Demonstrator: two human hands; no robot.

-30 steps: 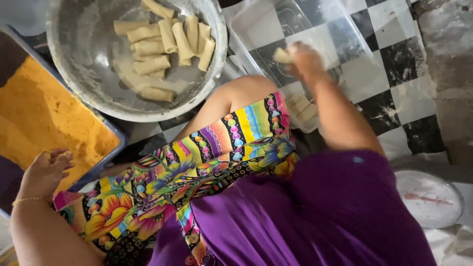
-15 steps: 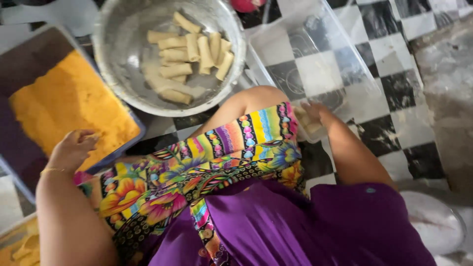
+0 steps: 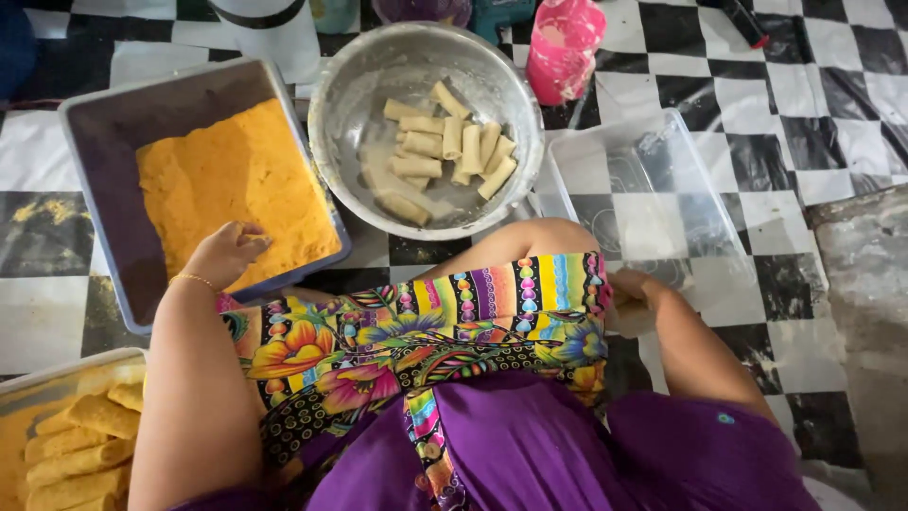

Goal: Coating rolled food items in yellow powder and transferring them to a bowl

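My left hand [image 3: 225, 254] rests on the orange breadcrumbs [image 3: 236, 180] in a grey rectangular tray [image 3: 104, 142], fingers curled together with the tips in the crumbs. My right hand [image 3: 632, 301] is curled at the near corner of a clear plastic container [image 3: 653, 180], beside my knee. Something pale shows under its palm, and whether it grips anything is hidden. A metal bowl [image 3: 350, 85] between tray and container holds several pale uncoated rolls [image 3: 445, 151].
A tray [image 3: 57, 378] at the lower left holds several crumb-coated rolls [image 3: 80, 440]. A pink cup [image 3: 565, 45], a white container [image 3: 270, 28] and other items stand at the far edge. The floor is black-and-white checked, with a grey slab [image 3: 865, 312] on the right.
My left hand moved from the tray's near rim onto the breadcrumbs and curled. My right hand drew back from over the clear container to its near corner. The view tilted farther out.
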